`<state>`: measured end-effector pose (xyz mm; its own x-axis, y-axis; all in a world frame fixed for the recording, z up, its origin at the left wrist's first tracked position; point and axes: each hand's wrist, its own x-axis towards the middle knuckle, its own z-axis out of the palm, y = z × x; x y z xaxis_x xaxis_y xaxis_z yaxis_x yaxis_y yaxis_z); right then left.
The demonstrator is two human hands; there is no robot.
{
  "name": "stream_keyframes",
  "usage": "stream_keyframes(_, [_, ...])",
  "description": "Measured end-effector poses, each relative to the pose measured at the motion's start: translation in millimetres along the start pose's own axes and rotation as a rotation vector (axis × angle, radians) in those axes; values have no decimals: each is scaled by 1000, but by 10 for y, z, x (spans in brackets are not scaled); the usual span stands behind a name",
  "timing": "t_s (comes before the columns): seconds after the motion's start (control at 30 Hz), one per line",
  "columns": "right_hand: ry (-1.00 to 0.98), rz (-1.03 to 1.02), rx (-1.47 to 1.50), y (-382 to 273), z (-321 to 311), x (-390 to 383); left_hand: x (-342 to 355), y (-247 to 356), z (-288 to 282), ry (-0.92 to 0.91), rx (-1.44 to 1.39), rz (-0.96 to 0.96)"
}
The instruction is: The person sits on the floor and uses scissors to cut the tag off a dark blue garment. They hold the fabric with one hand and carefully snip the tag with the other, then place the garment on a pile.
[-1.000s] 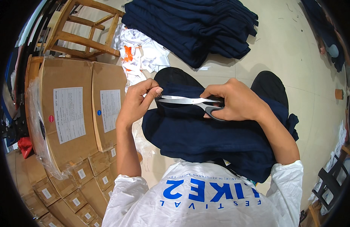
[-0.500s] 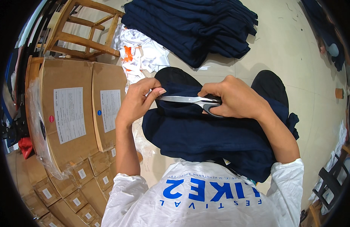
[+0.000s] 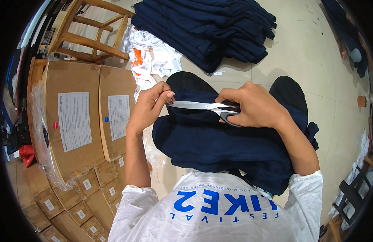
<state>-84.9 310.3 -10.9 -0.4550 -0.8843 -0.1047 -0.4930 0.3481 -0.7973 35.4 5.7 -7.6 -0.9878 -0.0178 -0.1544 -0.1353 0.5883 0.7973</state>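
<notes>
Navy cloth (image 3: 231,145) lies beneath both hands, pinched, it seems, at its edge by the fingers of the left hand (image 3: 148,107). The right hand's (image 3: 255,105) fingers hold scissors (image 3: 206,106), their blades slightly parted a second ago, now together: likely a snip.

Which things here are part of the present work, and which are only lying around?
In use:
scissors, in the right hand
navy cloth on the lap
left hand, near the blade tips

Apparently lying around:
cardboard boxes
wooden stool
white cloth
navy floor pile (possibly related)
</notes>
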Motion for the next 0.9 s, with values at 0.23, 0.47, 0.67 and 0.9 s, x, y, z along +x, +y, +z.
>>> stream_keyframes(0.23, [-4,6,7,3,-13,0,-9,-17,1,14,-25,4])
stream_keyframes(0.47, [-23,38,22,-21,-45,-10,-25,-29,15,15,-29,-1])
stream_keyframes(0.67, [24,-26,14,-27,-3,-6,-29,0,29,24,-26,-15])
stream_keyframes(0.9, [23,-34,3,23,20,19,-13,-1,30,5,9,1])
